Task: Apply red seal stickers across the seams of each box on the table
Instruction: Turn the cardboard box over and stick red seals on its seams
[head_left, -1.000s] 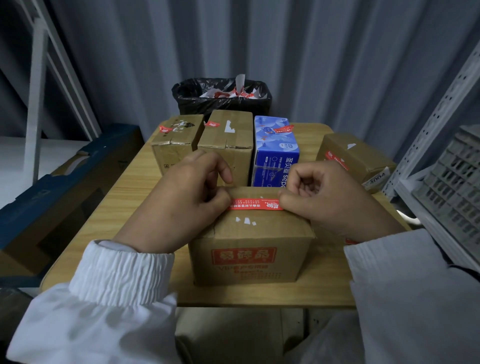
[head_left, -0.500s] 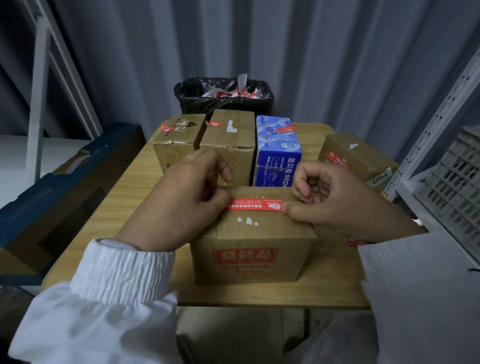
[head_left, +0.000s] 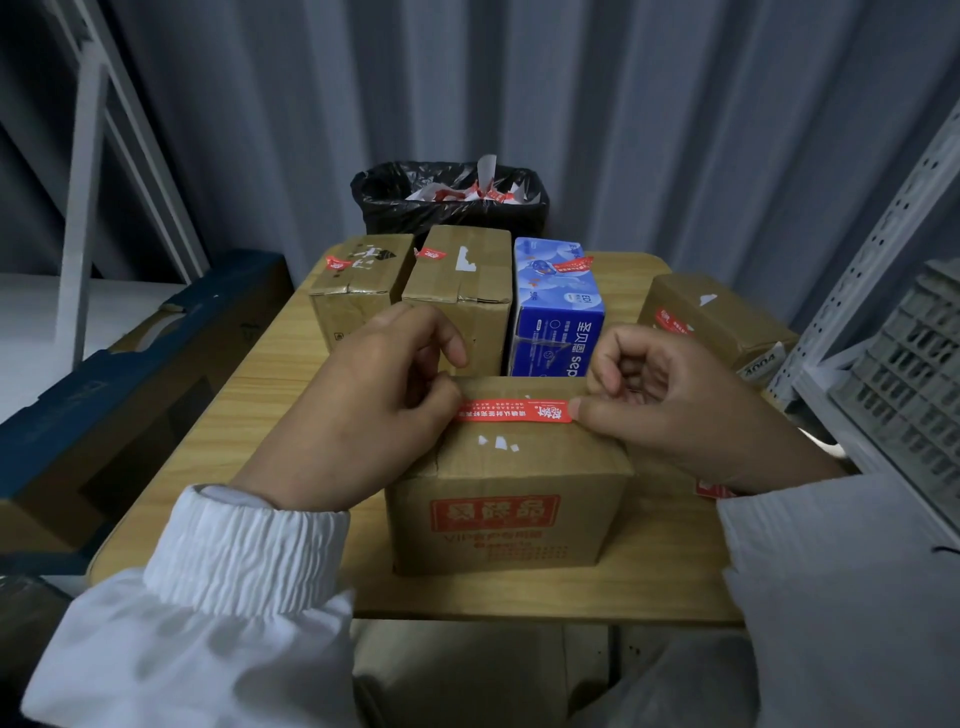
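The red seal sticker (head_left: 511, 410) is lying left to right across the top of the near box (head_left: 514, 483), at its far edge. We are judging the strip to be thin, light, limp and tacky, so it is best held by its two ends and kept taut; the carton is looking stiff enough to press against. The left hand (head_left: 363, 415) is closing its grip over the strip's left end, thumb on top and fingers curled. The right hand (head_left: 675, 410) is clenching, its thumb tip pinning the right end. We are not seeing whether the middle is stuck down.

Across the far side of the desk (head_left: 249, 395), two brown cartons (head_left: 460, 280) and a blue carton (head_left: 558, 306) are standing in a row just behind the near box, leaving little room for the fingers there. A tilted brown carton (head_left: 711, 322) is sitting far right. A black-lined bin (head_left: 447, 200) of paper scraps is standing beyond the desk, and a grey crate (head_left: 909, 374) is sitting on the right.
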